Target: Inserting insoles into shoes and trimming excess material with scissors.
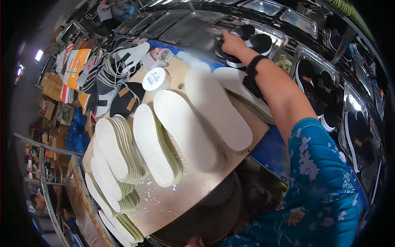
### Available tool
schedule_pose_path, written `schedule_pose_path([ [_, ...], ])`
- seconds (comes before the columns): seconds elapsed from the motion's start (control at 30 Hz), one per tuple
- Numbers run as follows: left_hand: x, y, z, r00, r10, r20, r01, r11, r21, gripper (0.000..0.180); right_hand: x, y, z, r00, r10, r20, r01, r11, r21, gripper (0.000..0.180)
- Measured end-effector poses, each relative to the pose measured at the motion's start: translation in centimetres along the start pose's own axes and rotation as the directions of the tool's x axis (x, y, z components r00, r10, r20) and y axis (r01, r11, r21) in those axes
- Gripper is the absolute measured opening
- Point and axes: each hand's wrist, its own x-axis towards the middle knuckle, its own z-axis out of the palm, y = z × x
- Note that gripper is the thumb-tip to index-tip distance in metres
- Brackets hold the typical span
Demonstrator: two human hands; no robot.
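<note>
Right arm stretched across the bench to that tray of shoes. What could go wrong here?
1. The right hand rests on black shoes piled in a clear tray; a pull might tip the pile.
2. The forearm passes over leaning stacks of white insoles; a brush could fan them out.
3. The white tub stands near the reach path.

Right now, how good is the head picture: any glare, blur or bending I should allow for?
Head view: strong fisheye bending, the table edge curves and the corners go black; glare whitens the clear trays along the top; the right hand on the black shoes is slightly blurred; the white insole stacks are evenly lit and sharp; the left margin is dim.
</note>
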Motion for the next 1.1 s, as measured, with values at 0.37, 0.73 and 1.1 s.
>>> schedule_pose_path([
  [0.37, 0.0, -1.2, 1.8, 0.991, 0.063, -0.114, -0.066, 0.998, -0.025, 0.016, -6.2, -3.5, -17.1, 0.872, 0.15, -0.467, 0.045, 0.923, 0.381, 0.065],
  [0.73, -3.3, -1.2, -10.1, 0.987, -0.142, 0.074, 0.061, -0.096, -0.994, 0.044, -41.9, -24.5, -18.8, 0.652, -0.753, 0.093, 0.586, 0.577, 0.569, 0.056],
  [1.1, -7.0, -8.6, -0.8, 0.767, -0.389, -0.51, 0.005, 0.799, -0.602, 0.037, -59.5, -24.7, -5.1, 0.226, -0.974, -0.002, 0.734, 0.169, 0.658, 0.049],
])
